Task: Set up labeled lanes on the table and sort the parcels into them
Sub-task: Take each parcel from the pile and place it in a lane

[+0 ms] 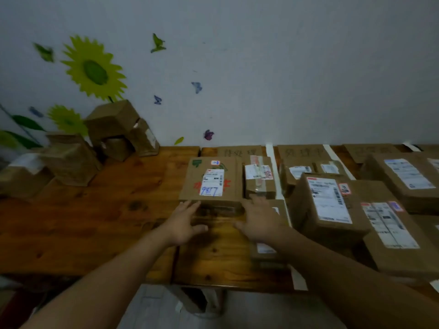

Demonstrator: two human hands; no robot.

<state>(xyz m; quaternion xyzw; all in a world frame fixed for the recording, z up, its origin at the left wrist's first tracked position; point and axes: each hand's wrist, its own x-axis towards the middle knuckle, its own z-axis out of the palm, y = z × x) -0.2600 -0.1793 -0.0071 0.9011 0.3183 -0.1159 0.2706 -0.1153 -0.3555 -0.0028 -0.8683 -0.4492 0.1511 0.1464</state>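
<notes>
A flat cardboard parcel (211,179) with a white shipping label and blue handwriting lies in the leftmost lane on the wooden table (99,219). My left hand (184,222) and my right hand (257,219) are at its near edge with straight fingers, fingertips touching or nearly touching the box; neither holds anything. A smaller taped parcel (260,178) sits right of it. Strips of white tape (273,167) mark the lanes, and cardboard signs with handwriting (240,151) lie at the back. More labeled parcels (327,205) fill the lanes to the right.
A heap of unsorted brown boxes (114,129) is piled at the back left against the wall with sunflower stickers. Another small parcel (266,250) lies under my right forearm. Bare wood stretches across the table's left half.
</notes>
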